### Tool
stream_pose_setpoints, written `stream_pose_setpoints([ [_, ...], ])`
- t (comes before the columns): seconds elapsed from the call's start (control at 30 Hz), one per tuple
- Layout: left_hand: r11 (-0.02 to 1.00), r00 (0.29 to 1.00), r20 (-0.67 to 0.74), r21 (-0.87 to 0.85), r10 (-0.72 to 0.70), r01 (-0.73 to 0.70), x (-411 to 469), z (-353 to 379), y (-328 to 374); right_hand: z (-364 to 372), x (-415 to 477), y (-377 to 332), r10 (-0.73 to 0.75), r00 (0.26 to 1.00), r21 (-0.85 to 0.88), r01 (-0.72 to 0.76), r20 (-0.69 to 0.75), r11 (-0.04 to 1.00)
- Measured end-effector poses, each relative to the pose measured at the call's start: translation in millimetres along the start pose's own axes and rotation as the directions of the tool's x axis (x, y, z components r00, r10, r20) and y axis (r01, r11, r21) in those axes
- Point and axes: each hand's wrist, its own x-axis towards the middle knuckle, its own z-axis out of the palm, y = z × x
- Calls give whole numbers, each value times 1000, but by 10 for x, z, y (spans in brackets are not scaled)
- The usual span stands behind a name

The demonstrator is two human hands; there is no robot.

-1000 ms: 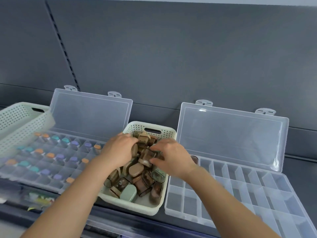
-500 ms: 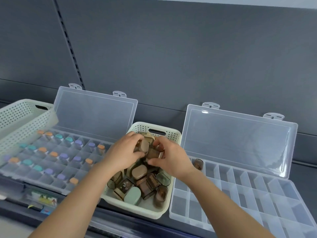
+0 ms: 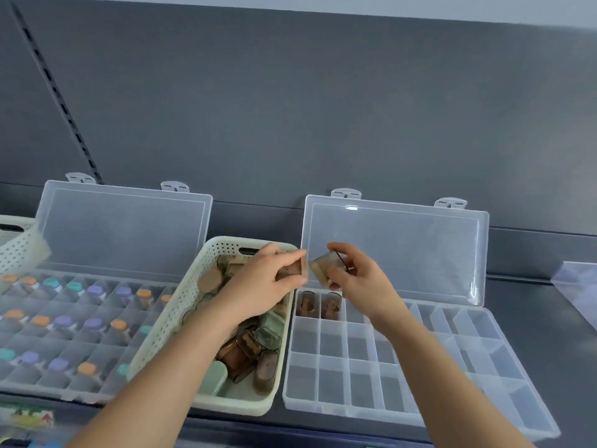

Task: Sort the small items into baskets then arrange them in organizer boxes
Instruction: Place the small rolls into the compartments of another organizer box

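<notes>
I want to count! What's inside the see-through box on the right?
The box holds two small brown containers in its back-left compartments. Other visible compartments look empty; the right hand and arm hide some.

Basket between two organizer boxes; containers in basket.

A dark grey panelled wall fills the back, lit softly and evenly. On its left side a black slotted rail runs up it. A pale strip edges the top. Below, a dark grey desk meets the wall, with a clear plastic sheet at the far right edge.
</notes>
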Motion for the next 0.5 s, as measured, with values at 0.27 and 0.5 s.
stream_pose_setpoints([
  [0.27,986,972,215,116,95,-122,256,355,421,-534,-101,284,-56,986,-373,-6,-155,928],
  [0.5,967,975,154,170,162,-187,361,594,593,-750,-200,423,-116,984,-617,10,-132,787],
])
